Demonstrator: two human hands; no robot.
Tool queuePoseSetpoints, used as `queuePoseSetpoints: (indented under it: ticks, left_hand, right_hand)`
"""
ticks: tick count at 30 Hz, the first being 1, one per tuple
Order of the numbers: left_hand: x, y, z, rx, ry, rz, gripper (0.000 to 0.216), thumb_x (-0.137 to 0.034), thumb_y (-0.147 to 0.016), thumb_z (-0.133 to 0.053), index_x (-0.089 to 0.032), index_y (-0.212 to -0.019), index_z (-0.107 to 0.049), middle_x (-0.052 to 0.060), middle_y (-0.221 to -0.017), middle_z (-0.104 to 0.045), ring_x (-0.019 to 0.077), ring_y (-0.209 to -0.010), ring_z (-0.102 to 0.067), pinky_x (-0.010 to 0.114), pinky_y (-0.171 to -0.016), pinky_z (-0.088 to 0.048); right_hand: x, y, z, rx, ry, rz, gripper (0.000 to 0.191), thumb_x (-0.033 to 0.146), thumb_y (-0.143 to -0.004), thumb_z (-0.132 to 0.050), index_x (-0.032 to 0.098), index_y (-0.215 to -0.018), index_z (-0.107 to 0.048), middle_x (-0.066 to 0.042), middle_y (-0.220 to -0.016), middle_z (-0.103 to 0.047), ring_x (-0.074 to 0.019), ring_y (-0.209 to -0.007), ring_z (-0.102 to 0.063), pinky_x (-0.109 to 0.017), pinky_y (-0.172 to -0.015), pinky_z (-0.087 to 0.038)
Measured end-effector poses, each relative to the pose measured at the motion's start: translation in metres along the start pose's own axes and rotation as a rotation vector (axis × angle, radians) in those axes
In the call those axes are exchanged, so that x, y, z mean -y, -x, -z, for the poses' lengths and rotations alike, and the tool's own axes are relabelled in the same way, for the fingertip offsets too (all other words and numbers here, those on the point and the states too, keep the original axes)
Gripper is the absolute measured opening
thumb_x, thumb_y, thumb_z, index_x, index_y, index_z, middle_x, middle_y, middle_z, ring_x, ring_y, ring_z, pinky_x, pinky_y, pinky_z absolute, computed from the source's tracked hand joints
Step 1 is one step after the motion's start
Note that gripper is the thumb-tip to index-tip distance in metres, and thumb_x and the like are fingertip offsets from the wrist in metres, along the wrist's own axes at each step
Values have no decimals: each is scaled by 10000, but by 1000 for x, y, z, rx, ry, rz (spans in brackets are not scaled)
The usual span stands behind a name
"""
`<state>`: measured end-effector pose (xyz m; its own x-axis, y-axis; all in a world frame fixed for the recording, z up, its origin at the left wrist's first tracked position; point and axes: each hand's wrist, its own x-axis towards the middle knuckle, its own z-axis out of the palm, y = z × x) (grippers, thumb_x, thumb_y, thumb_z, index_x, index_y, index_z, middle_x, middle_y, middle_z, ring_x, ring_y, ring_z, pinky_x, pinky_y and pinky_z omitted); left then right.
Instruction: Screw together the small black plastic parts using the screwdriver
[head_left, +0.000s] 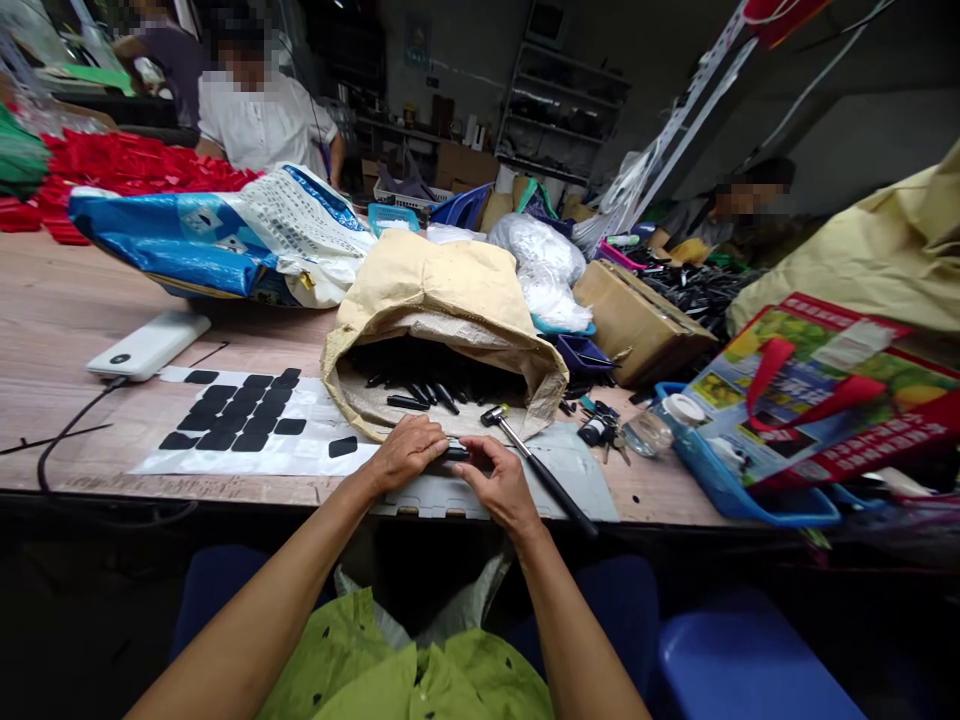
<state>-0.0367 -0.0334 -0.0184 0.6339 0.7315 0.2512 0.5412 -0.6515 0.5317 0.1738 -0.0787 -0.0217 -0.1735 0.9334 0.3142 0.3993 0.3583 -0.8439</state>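
Note:
Between my two hands, at the front of the table, is a small dark piece with a shiny top (456, 452). The fingers of my left hand (407, 452) are closed on its left end. My right hand (501, 485) pinches its right end between thumb and fingers. Just behind, a tan woven sack (439, 270) lies with its mouth facing me, and several black pen-like parts (444, 396) rest inside. Right of my hands, a hammer (544, 470) with a black handle lies slanted on a grey sheet (581, 480).
On the left, black rounded patches (238, 410) sit on white backing paper (165, 460), near a white power bank (148, 345). A blue and white bag (217, 235) lies behind. Keys (611, 435), a clear jar (651, 428) and a blue basket (750, 500) stand right. Other people sit across.

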Motion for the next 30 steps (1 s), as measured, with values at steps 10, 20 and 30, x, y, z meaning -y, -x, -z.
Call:
queuePoseSetpoints:
  ticks: [10, 20, 30]
  left_hand:
    - [3, 0, -3, -7, -34, -24, 479, -423, -1085, -311, -189, -757, -569, 19, -815, -651, 194, -801, -473, 381, -795, -291]
    - [5, -1, -4, -2, 22, -25, 462, -399, -1077, -330, -190, -729, -547, 28, -787, -634, 202, -795, -475, 388, -808, -303]
    - [5, 1, -2, -12, 41, -5, 448, -374, -1077, -339, -184, -720, -530, 21, -779, -617, 193, -799, -474, 379, -815, -311]
  right_hand:
    - [1, 5, -7, -110, 194, 130, 124, 291, -890, -701, 218, -974, -756, -60, -888, -735, -214, -853, -659, -344, -813, -519]
    - [1, 7, -17, -149, 319, 168, 118, 267, -920, -644, 228, -911, -756, -64, -796, -711, -230, -798, -616, -367, -777, -489]
    - [12, 6, -12, -112, 266, 160, 122, 266, -872, -680, 215, -983, -690, -41, -796, -639, -214, -800, -580, -348, -770, -478]
